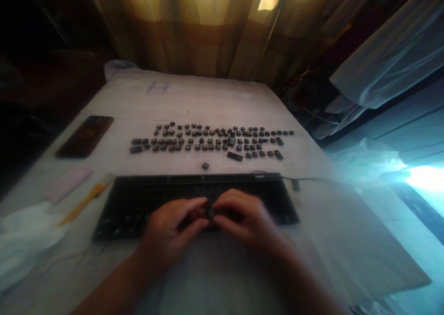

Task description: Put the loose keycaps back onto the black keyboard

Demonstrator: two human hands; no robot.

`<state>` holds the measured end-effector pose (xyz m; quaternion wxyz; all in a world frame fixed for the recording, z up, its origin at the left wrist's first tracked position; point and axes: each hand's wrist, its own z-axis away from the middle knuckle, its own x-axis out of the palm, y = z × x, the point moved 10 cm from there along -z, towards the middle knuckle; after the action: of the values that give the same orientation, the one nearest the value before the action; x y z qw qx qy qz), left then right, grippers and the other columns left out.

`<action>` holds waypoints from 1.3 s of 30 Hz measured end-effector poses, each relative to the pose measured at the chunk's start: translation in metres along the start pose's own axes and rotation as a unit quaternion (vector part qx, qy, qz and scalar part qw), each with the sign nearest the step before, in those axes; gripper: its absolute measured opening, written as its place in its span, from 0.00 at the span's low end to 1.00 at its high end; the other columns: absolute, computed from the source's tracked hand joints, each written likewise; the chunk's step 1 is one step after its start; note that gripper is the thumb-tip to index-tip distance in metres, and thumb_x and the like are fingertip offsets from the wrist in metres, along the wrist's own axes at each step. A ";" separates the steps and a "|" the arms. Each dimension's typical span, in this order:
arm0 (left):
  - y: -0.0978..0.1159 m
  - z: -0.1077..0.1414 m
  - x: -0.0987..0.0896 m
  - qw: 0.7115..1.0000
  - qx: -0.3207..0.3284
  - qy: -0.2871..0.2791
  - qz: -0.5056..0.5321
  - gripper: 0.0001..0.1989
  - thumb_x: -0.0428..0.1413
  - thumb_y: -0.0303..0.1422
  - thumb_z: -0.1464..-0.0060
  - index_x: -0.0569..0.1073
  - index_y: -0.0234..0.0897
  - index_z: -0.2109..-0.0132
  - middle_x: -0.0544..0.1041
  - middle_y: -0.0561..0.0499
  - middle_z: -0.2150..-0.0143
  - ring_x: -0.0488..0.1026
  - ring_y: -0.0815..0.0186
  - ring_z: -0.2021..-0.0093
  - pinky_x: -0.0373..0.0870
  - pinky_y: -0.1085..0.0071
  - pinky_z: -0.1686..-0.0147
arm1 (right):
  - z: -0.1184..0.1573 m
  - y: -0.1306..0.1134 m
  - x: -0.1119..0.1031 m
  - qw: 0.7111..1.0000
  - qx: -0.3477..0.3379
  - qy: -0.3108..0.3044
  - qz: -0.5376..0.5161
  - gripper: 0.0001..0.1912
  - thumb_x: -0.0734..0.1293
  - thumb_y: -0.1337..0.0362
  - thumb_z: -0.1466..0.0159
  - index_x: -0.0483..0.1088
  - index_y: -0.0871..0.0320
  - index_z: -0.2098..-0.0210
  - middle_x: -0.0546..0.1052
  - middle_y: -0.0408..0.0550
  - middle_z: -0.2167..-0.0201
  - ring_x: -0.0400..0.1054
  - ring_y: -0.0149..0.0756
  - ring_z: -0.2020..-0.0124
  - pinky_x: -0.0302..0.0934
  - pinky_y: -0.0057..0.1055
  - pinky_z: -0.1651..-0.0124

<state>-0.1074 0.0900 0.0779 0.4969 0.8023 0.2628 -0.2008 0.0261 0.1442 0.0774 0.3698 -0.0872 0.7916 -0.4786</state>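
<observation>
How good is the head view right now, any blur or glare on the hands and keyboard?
Head view: dim and warm-tinted; left hand and right hand blurred over the keyboard; loose keycaps sharper; blue-white glare at right edge; wide-angle bending at the edges.

No text could be read with certainty. A faint bluish mark resembling the letter "H" showed on the white table cover (157,87) near its far edge. The legends on the loose keycaps (208,141) were too small and blurred to read.
</observation>
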 end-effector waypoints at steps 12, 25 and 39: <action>0.006 -0.009 -0.007 0.991 0.076 -0.006 -0.106 0.08 0.55 0.31 0.37 0.79 0.39 0.58 0.81 0.49 0.62 0.77 0.64 0.62 0.74 0.67 0.61 | 0.001 0.015 0.006 0.987 0.012 -0.035 0.159 0.06 0.72 0.68 0.40 0.79 0.58 0.62 0.79 0.51 0.63 0.74 0.39 0.63 0.69 0.33 0.60; 0.021 0.005 0.021 0.962 0.146 -0.100 -0.209 0.11 0.54 0.35 0.37 0.79 0.45 0.51 0.78 0.46 0.51 0.73 0.54 0.52 0.70 0.53 0.53 | 0.001 0.013 0.009 0.983 0.015 -0.049 0.174 0.05 0.71 0.68 0.40 0.79 0.56 0.64 0.79 0.48 0.64 0.74 0.36 0.64 0.67 0.31 0.60; 0.022 0.002 0.022 0.965 0.130 -0.110 -0.199 0.12 0.52 0.33 0.35 0.79 0.44 0.52 0.79 0.48 0.57 0.73 0.58 0.57 0.68 0.56 0.54 | 0.002 0.018 0.011 0.983 0.041 -0.045 0.176 0.05 0.71 0.68 0.40 0.79 0.56 0.64 0.79 0.47 0.64 0.74 0.36 0.63 0.67 0.31 0.60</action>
<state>-0.0771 0.0846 0.0795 0.3644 0.7644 0.3330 -0.4148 0.0233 0.1466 0.0563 0.4864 0.0471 0.7571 -0.4335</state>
